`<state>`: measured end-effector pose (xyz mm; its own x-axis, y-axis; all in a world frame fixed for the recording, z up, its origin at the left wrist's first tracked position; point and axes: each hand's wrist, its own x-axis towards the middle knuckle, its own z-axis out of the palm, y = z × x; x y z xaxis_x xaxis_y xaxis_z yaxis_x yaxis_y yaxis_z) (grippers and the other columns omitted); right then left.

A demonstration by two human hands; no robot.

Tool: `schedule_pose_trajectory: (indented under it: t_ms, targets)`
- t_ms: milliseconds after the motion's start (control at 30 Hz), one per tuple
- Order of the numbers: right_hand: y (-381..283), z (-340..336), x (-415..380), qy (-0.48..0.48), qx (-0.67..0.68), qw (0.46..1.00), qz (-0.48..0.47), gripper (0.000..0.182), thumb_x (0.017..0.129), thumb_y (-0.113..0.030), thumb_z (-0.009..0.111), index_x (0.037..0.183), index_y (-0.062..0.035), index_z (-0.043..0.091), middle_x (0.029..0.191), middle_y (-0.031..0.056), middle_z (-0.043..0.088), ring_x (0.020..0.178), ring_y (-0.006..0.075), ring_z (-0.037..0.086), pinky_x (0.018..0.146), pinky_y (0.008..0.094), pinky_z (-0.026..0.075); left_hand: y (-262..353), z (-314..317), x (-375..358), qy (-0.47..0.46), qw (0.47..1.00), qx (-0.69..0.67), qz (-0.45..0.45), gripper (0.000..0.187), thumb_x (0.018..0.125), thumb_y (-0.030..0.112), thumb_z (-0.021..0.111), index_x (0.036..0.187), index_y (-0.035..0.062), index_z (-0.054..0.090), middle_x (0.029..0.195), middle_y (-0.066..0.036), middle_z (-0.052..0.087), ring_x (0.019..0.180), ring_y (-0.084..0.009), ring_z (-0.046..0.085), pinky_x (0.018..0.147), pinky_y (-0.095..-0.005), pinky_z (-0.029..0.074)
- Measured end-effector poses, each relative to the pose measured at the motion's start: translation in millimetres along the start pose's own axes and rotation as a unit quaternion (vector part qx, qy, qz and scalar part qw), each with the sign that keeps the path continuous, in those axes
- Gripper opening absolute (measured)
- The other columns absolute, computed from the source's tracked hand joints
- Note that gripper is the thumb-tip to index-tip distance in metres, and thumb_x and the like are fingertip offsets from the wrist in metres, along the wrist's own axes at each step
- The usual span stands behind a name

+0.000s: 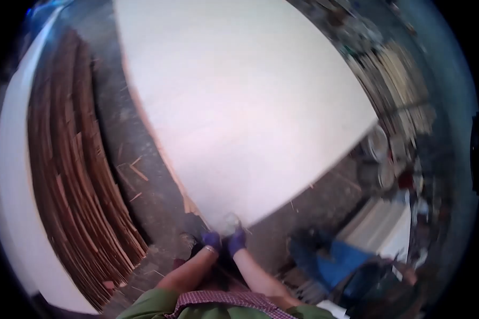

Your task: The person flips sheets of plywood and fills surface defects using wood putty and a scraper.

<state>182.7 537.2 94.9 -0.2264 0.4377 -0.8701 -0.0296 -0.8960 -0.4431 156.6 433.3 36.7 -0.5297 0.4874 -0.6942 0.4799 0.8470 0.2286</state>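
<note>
A large white sheet or panel (pixel 239 117) spreads out in front of me, its near corner narrowing toward my body. Its left edge is ragged, showing tan, wood-like layers. Both hands wear purple gloves and are close together at that near corner. My left hand (pixel 212 240) is closed at the left side of the corner, its fingers mostly hidden. Just to its right, my right hand (pixel 237 242) is closed too, beside a pale, blurred lump (pixel 230 221) lying over the white surface. What exactly the fingers hold I cannot tell.
Brown, thin wood sheets form a long stack (pixel 77 154) at left, with a white panel (pixel 13 175) beyond it. Wood splinters (pixel 138 171) litter the floor. At right are buckets (pixel 378 142), piled boards (pixel 402 80), and a person in blue (pixel 346 260) beside another stack (pixel 375 226).
</note>
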Motion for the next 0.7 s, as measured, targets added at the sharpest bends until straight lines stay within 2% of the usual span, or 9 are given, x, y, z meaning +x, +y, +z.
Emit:
schedule_pose_trajectory:
  t_ms: [67, 133, 200, 267, 367, 400, 433, 467, 700]
  targets:
    - [17, -5, 14, -0.034, 0.062, 0.997, 0.019, 0.035, 0.093, -0.035, 0.052, 0.117, -0.0113, 0.060, 0.110, 0.0065, 0.061, 0.093, 0.0224, 0.059, 0.079, 0.0349, 0.051, -9, 50, 14, -0.021, 0.990, 0.109, -0.086, 0.024, 0.086, 0.029, 0.055, 0.098, 0.0147, 0.071, 0.101, -0.007, 0.068, 0.089, -0.0264, 0.066, 0.074, -0.0427, 0.050]
    - [20, -7, 16, 0.037, -0.017, 0.999, 0.015, 0.032, 0.093, -0.033, 0.050, 0.116, -0.0120, 0.059, 0.108, 0.0056, 0.060, 0.094, 0.0222, 0.059, 0.078, 0.0364, 0.050, -8, 26, -2, -0.041, 0.999, -0.010, -0.021, 0.034, 0.079, 0.038, 0.058, 0.096, 0.0124, 0.071, 0.097, -0.014, 0.068, 0.091, -0.0305, 0.066, 0.080, -0.0412, 0.051]
    - [68, -71, 67, 0.022, -0.376, 0.892, -0.248, 0.033, 0.092, -0.031, 0.050, 0.117, -0.0099, 0.056, 0.106, 0.0060, 0.060, 0.095, 0.0223, 0.059, 0.078, 0.0364, 0.049, -1, -4, -13, -0.015, 0.986, -0.163, 0.026, 0.047, 0.082, 0.049, 0.054, 0.105, 0.0115, 0.070, 0.106, -0.016, 0.067, 0.102, -0.0319, 0.063, 0.086, -0.0389, 0.050]
    - [55, -74, 61, -0.015, -0.161, 0.982, -0.093, 0.037, 0.090, -0.032, 0.051, 0.119, -0.0085, 0.053, 0.108, 0.0076, 0.061, 0.096, 0.0240, 0.058, 0.079, 0.0363, 0.049, 0, -17, -20, 0.052, 0.940, -0.336, 0.031, 0.049, 0.084, 0.050, 0.051, 0.108, 0.0119, 0.068, 0.104, -0.014, 0.068, 0.102, -0.0295, 0.063, 0.088, -0.0379, 0.049]
    - [45, -84, 60, -0.087, -0.621, 0.682, -0.376, 0.038, 0.094, -0.039, 0.046, 0.120, -0.0118, 0.054, 0.113, 0.0089, 0.061, 0.096, 0.0264, 0.055, 0.082, 0.0361, 0.050, 2, -56, -30, 0.001, 0.921, -0.390, -0.001, 0.049, 0.084, 0.052, 0.047, 0.108, 0.0136, 0.067, 0.101, -0.011, 0.069, 0.100, -0.0279, 0.064, 0.088, -0.0365, 0.050]
    - [43, -79, 60, -0.095, -0.627, 0.677, -0.375, 0.038, 0.094, -0.039, 0.046, 0.120, -0.0118, 0.054, 0.113, 0.0089, 0.061, 0.096, 0.0264, 0.055, 0.082, 0.0361, 0.050, -1, -61, -29, 0.004, 0.918, -0.398, -0.009, 0.049, 0.084, 0.052, 0.047, 0.108, 0.0136, 0.067, 0.101, -0.011, 0.069, 0.100, -0.0279, 0.064, 0.088, -0.0365, 0.050]
    - [32, -60, 49, -0.051, -0.373, 0.914, -0.151, 0.037, 0.094, -0.038, 0.047, 0.122, -0.0136, 0.053, 0.116, 0.0059, 0.057, 0.098, 0.0228, 0.053, 0.080, 0.0345, 0.050, -5, -56, -21, -0.019, 0.957, -0.290, 0.014, 0.050, 0.085, 0.054, 0.045, 0.109, 0.0157, 0.067, 0.105, -0.010, 0.068, 0.102, -0.0274, 0.063, 0.090, -0.0357, 0.048]
    - [24, -47, 40, 0.009, -0.056, 0.994, 0.099, 0.037, 0.095, -0.038, 0.048, 0.124, -0.0154, 0.051, 0.119, 0.0028, 0.053, 0.100, 0.0192, 0.051, 0.078, 0.0329, 0.050, -8, -48, -12, -0.044, 0.982, -0.177, 0.039, 0.050, 0.086, 0.055, 0.042, 0.109, 0.0178, 0.067, 0.109, -0.008, 0.067, 0.104, -0.0268, 0.062, 0.091, -0.0350, 0.047]
    - [20, -46, 44, -0.016, -0.067, 0.994, 0.089, 0.045, 0.096, -0.049, 0.040, 0.123, -0.0157, 0.055, 0.118, 0.0043, 0.059, 0.097, 0.0208, 0.057, 0.072, 0.0300, 0.053, -13, 18, 30, 0.007, 0.978, -0.198, 0.069, 0.048, 0.085, 0.050, 0.045, 0.112, 0.0154, 0.065, 0.110, -0.012, 0.066, 0.105, -0.0281, 0.061, 0.091, -0.0368, 0.048]
